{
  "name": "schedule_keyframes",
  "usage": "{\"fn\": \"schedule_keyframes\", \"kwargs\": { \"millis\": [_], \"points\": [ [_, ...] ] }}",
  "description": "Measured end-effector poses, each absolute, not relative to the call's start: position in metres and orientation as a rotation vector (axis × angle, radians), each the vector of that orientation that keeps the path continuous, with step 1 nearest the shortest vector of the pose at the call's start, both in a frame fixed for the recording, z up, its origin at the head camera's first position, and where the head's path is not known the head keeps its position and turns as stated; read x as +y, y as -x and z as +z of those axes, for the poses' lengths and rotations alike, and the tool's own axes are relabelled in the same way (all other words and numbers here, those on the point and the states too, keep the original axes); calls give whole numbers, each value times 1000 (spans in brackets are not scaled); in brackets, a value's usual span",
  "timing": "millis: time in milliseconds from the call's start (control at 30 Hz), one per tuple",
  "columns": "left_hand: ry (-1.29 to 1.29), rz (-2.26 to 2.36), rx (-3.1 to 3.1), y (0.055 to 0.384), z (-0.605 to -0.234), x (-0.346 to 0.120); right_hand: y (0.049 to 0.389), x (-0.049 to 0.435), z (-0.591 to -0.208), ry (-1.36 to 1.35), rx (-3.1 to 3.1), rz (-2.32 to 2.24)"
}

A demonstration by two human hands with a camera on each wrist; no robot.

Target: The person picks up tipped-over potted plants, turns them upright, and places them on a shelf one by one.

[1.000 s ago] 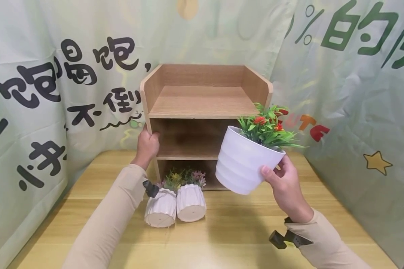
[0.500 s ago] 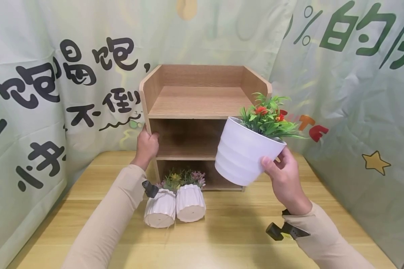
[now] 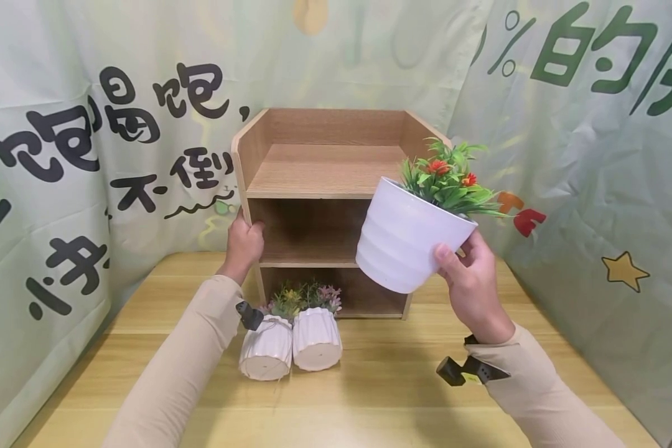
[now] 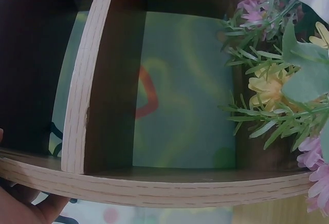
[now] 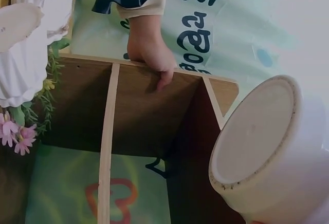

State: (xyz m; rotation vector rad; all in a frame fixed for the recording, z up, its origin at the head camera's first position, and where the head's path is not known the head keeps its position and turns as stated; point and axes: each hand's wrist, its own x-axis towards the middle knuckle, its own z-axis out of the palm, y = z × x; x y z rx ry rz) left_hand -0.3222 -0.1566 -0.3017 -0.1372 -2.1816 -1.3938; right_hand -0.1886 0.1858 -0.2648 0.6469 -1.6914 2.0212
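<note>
My right hand [image 3: 476,286] grips a white flowerpot [image 3: 411,239] by its right side, thumb in front and fingers behind the rim. The pot is tilted and held in the air before the right part of a wooden shelf [image 3: 325,171]; green leaves and red flowers [image 3: 448,180] fill it. Its pale underside [image 5: 254,131] shows in the right wrist view. With my left hand [image 3: 243,242] I hold the shelf's left side panel, the thumb inside the middle compartment and the fingers around the outside.
Two small white pots [image 3: 266,348] with yellow and pink flowers [image 3: 305,298] lie tipped on the wooden table [image 3: 381,386], in front of the bottom compartment, their bases toward me. A printed curtain [image 3: 336,56] hangs behind and at both sides.
The right hand has raised the flowerpot, which now stands higher against the shelf and covers part of its upper right edge. The left hand and the small pots stay where they were.
</note>
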Motion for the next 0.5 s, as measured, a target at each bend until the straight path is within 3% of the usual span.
{"fn": "schedule_keyframes", "kwargs": {
  "millis": [500],
  "points": [
    [140,-1391,-2170,323,-303,-156,198,182,-254,-688,-1558,2070]
  ]
}}
